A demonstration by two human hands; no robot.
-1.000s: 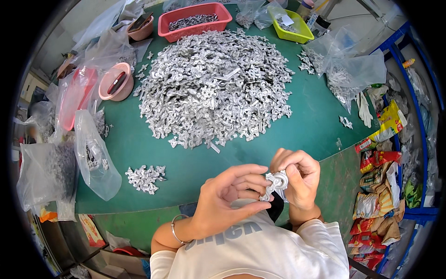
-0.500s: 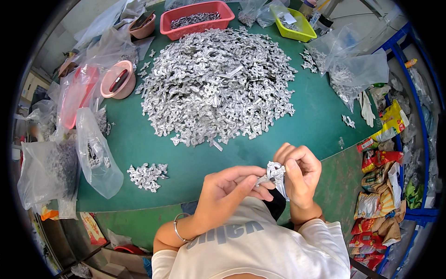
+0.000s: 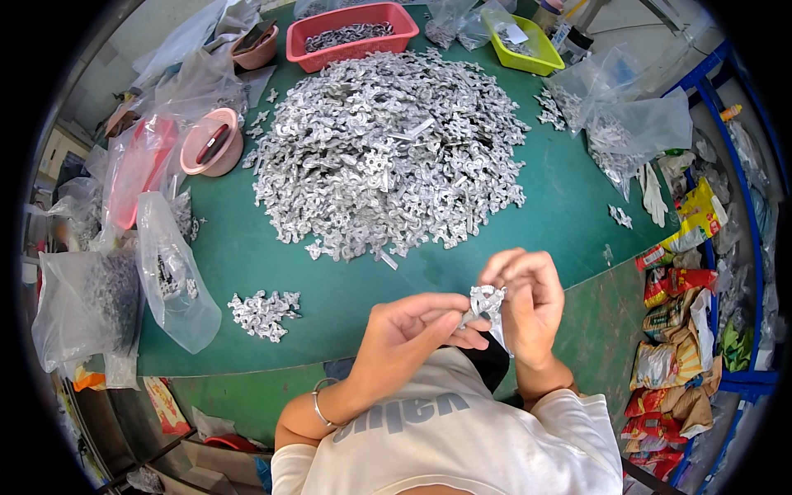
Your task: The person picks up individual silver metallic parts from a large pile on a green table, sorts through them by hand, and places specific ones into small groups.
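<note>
Over the near edge of the table, my left hand (image 3: 412,330) pinches a small silver metal casting (image 3: 485,304) between thumb and fingers. The casting has an irregular, branched outline. Close against its right side, my right hand (image 3: 530,309) is closed with curled fingers; whether something small sits in its fingertips is hidden. Beyond both hands rises a large heap of similar metal castings (image 3: 388,157). To the left of my hands lies a small separate pile of castings (image 3: 264,315) on the green table (image 3: 371,285).
A red basin (image 3: 351,56) of metal pieces and a yellow-green basket (image 3: 540,62) stand at the back. On the left are a pink bowl (image 3: 233,153) and plastic bags (image 3: 87,305) of parts. A white glove (image 3: 653,196) lies right, near a blue rack (image 3: 747,247).
My right hand's fingers have shifted slightly left and up around the casting, which appears slightly turned. My left hand keeps its grip almost in place.
</note>
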